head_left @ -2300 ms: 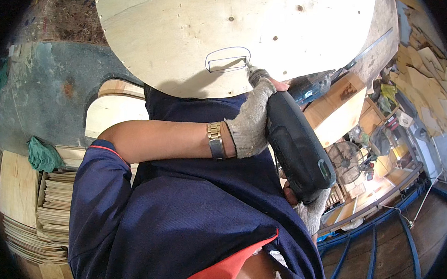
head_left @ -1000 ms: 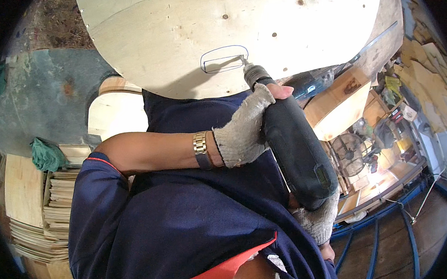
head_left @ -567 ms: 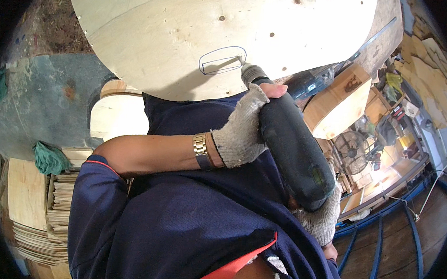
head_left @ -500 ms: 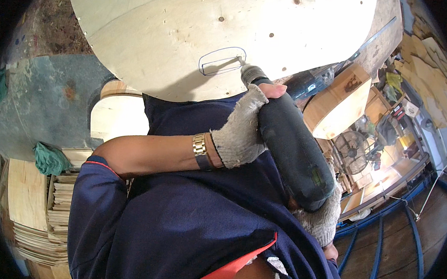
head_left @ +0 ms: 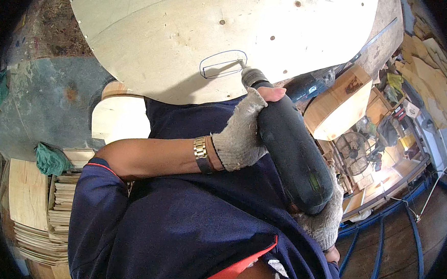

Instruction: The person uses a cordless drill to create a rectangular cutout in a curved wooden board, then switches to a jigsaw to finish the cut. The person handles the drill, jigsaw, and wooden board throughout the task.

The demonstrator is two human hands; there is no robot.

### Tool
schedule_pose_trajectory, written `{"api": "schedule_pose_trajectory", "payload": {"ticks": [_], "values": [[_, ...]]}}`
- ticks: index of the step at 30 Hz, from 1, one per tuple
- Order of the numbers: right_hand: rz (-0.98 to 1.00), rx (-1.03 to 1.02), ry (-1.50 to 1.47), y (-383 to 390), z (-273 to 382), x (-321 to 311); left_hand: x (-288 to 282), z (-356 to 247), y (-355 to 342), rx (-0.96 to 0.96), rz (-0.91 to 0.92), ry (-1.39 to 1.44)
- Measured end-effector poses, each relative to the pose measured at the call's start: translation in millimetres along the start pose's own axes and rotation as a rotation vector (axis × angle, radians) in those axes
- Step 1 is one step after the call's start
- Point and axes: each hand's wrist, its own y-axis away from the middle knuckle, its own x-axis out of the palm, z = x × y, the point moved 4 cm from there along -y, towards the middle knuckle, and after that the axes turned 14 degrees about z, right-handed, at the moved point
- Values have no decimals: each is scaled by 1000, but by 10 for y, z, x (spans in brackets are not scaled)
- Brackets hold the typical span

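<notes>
Across the top of the frame lies a pale wooden board (head_left: 153, 38), with both hands lower in view. Right of centre, a dark power drill (head_left: 294, 149) slants from upper left to lower right. The gloved left hand (head_left: 243, 128) wraps its front, behind the chuck (head_left: 253, 77) (a gold-coloured watch (head_left: 200, 147) shows on that side); the gloved right hand (head_left: 325, 221) holds the rear end, fingers mostly hidden. The bit (head_left: 242, 64) points at the right end of a blue outline (head_left: 224, 50) on the board.

Left grip (head_left: 242, 133) (gloved) around black drill (head_left: 294, 149), bit (head_left: 243, 65) at blue outline (head_left: 222, 65), wooden board (head_left: 184, 32)
</notes>
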Motion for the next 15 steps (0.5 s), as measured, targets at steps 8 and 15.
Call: {"api": "schedule_pose_trajectory", "payload": {"ticks": [8,15], "values": [[110,169,-98,-220,312,-119,6,2,-16,47,-3,-7],[301,410,-219,-218,226,-179,-23,16,-47,37,-34,-62]]}}
